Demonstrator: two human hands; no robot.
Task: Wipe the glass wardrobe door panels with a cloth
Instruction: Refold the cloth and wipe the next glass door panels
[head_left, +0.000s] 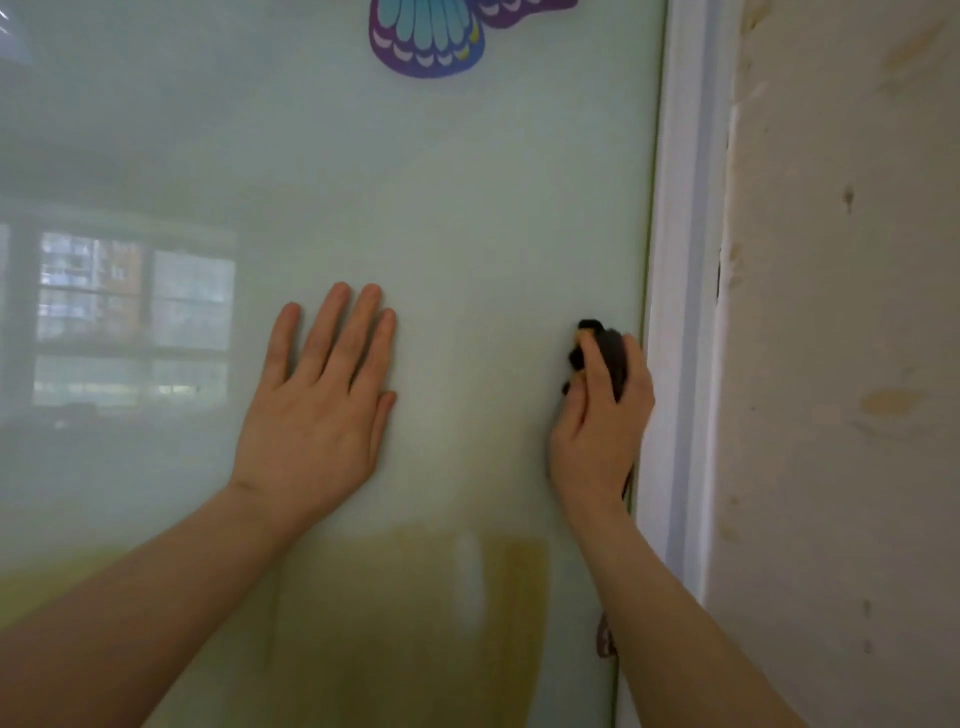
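A pale green glass wardrobe door panel (467, 208) fills most of the view. My left hand (317, 410) lies flat on the glass with its fingers straight and spread, near the middle. My right hand (602, 415) grips a dark brown cloth (608, 353) and holds it against the glass at the panel's right edge, right beside the frame. Most of the cloth is hidden inside the fist; a strip of it hangs below the wrist (605, 636).
A white door frame (680, 312) runs down the right side of the panel. Beyond it is a stained cream wall (841, 364) with peeling paper. A purple and blue butterfly sticker (436, 36) sits at the top of the glass. A window reflects at left (135, 317).
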